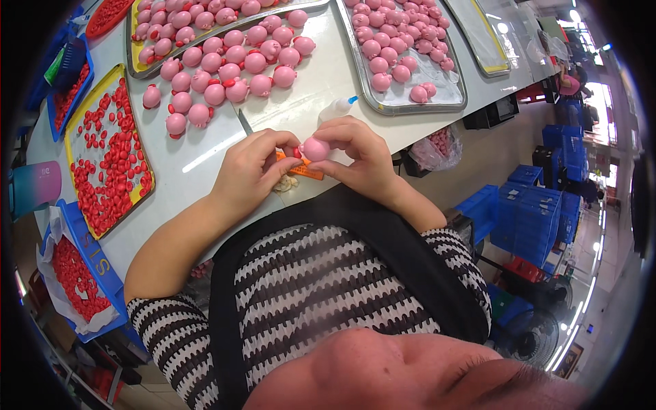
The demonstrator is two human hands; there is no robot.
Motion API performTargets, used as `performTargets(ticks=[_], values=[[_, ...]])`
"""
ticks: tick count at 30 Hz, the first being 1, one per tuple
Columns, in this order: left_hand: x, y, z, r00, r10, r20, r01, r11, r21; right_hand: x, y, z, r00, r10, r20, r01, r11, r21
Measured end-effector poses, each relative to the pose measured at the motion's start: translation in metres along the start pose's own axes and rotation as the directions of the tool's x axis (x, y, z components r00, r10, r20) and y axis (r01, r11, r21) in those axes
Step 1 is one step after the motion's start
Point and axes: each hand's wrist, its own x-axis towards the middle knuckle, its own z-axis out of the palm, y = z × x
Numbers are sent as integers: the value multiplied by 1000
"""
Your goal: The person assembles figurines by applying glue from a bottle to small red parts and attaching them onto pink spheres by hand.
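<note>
In front of my chest, my right hand grips a pink ball with small bumps on its side. My left hand pinches a small red oval piece right beside the ball; whether the two touch is hard to tell. Under my fingers lies a flat orange strip, partly hidden. Crumpled yellowish bits rest by my left fingertips. Beyond my right hand lies a white bottle with a blue tip. A thin grey metal tool lies past my left hand.
Several pink balls, some with red pieces, sit loose on the white table. More fill a metal tray at far right. Left are a yellow tray of red pieces, a blue crate and a cup.
</note>
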Motion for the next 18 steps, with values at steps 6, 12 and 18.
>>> performTargets(ticks=[6,12,18], values=[[-7,-3,-5,1000,-16,-9,16,999,-30,2,-12,6,999,0,-53,-10,982,-186],[-9,-7,-1,999,37,-31,-37,999,11,0,-2,11,995,-82,-50,71,978,-194],[5,-3,21,997,80,-21,-80,996,31,-14,5,-15,1000,-23,-14,21,992,-125]])
